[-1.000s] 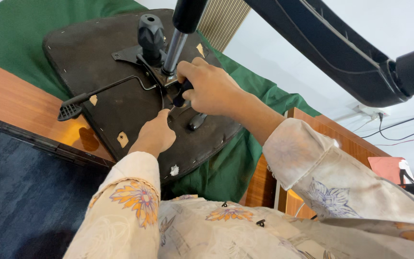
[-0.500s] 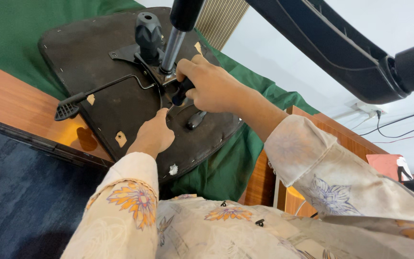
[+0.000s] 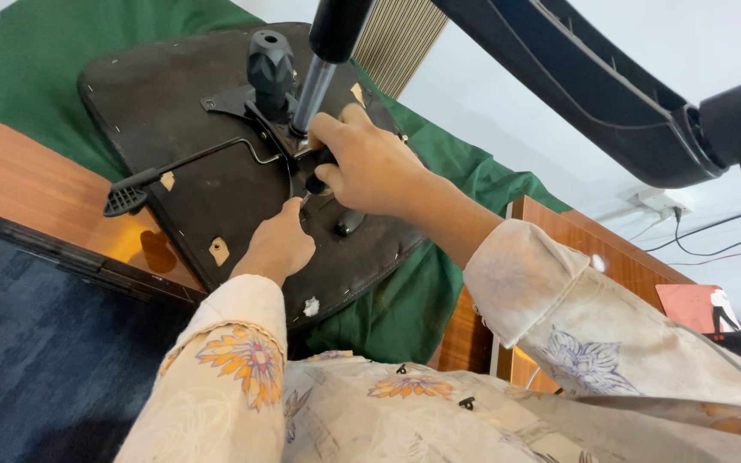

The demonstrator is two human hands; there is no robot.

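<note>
While the chair seat (image 3: pixel 207 129) lies upside down in the upper left of the frame, both hands are busy near its middle. It's dark brown w/ little torn spots, and it rests on a green cloth (image 3: pixel 27 69) spread over a wooden table (image 3: pixel 19 184).

The right hand (image 3: pixel 369 163) is closed tight around a black tool handle (image 3: pixel 317 170), approx. center of the frame. It points down at the metal plate (image 3: pixel 242 103) under the seat. The tip of the tool is hidden by the hands, so can't tell what kind it is.

The left hand (image 3: pixel 278 240) sits just below the right one, a bit left of center. Its fingers are curled and the fingertips press at the spot where the tool meets the seat. Can't tell if it pinches something small.

A shiny metal post (image 3: pixel 312 90) sticks up from the plate to the top edge, right beside the right hand. A black knob (image 3: pixel 270 62) stands just left of the post. A thin black lever (image 3: pixel 186 163) runs from the plate out to the left, w/ a flat paddle end past the seat's edge.

A black chair leg (image 3: pixel 593 81) crosses the upper right. Both sleeves are cream w/ flowers. A dark blue carpet (image 3: pixel 36 343) fills the lower left.
</note>
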